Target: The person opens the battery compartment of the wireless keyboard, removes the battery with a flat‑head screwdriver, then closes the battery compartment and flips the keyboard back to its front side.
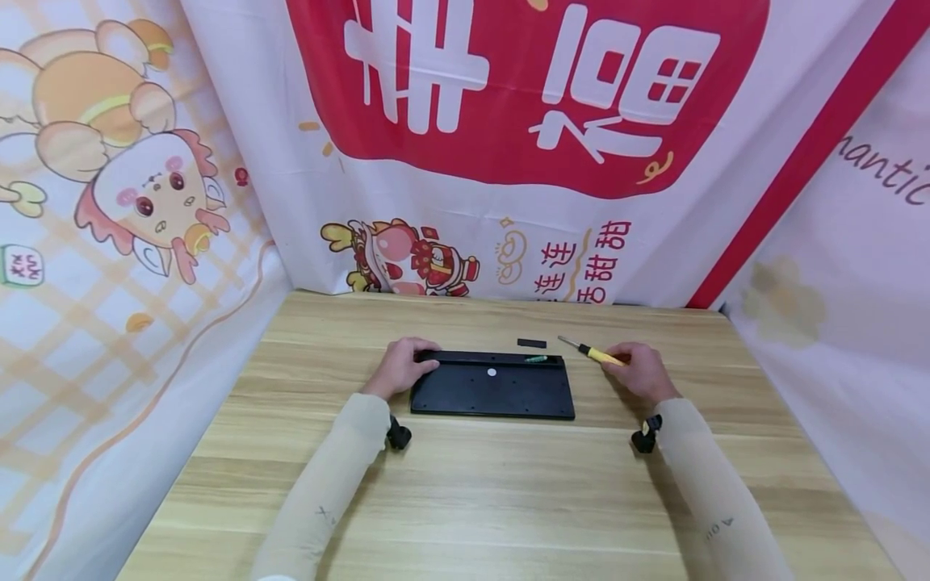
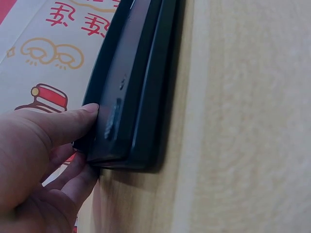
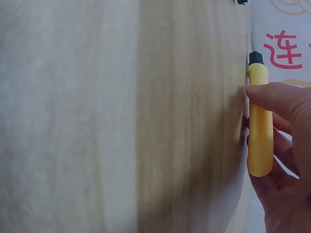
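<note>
A black keyboard (image 1: pixel 494 391) lies underside up on the wooden table, with small screw holes and a white round sticker. My left hand (image 1: pixel 403 367) grips its far left corner, thumb on top and fingers around the back edge, as the left wrist view shows. In the recess along the keyboard's far edge sits a small green item (image 1: pixel 536 358) that looks like a battery. My right hand (image 1: pixel 639 371) holds a yellow-handled screwdriver (image 3: pixel 261 126) to the right of the keyboard. Its metal tip points away and to the left, close to the tabletop.
Just behind the keyboard lies a small black strip (image 1: pixel 532 343), like a battery cover. Printed cloth hangings (image 1: pixel 508 177) stand along the table's back and both sides. Each wrist carries a small black camera mount (image 1: pixel 398 434).
</note>
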Demonstrator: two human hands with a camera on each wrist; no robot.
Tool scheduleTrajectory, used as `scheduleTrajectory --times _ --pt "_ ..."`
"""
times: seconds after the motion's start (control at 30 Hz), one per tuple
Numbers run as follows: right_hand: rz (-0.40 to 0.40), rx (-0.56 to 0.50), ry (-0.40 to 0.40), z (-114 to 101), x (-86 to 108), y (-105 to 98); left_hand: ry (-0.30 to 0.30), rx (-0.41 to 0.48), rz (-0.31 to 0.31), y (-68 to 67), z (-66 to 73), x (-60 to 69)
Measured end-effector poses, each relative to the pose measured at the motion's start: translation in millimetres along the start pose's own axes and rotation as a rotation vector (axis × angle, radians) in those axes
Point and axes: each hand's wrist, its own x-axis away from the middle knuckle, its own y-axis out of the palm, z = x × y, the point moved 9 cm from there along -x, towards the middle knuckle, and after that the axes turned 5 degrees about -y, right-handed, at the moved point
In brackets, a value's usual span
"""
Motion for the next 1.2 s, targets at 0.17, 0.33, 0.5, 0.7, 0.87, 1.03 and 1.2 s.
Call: scheduleTrajectory --times 0.17,0.33,0.5,0.7,0.87,1.03,1.2 --pt "-0.034 0.011 0.027 -0.6 -1.2 1.9 -0.006 0.006 -0.002 -0.8 -0.8 -0.4" --pt "-0.045 0.014 0.007 -12.8 -6.6 -5.0 -0.001 0.008 -0.003 -0.8 -2.0 -0.4" --pt "-0.040 0.034 -0.147 -48.5 -14.0 -11.6 -0.001 0.011 0.001 -1.4 -3.2 -1.1" --pt "-0.084 0.020 -0.320 -88.1 -19.0 -0.2 -0.003 0.003 -0.007 0.5 -4.0 -1.3" --pt "-0.118 0.050 -0.426 -109.5 -23.6 17.0 -0.001 0.003 -0.006 1.5 -5.3 -1.8" --pt "-0.170 0.118 -0.460 -124.2 -26.5 33.7 0.015 0.006 -0.005 1.9 -3.8 -1.5" --pt "-0.229 0.159 -0.488 -140.3 -26.6 45.3 0.008 0.017 -0.003 0.9 -4.5 -1.4"
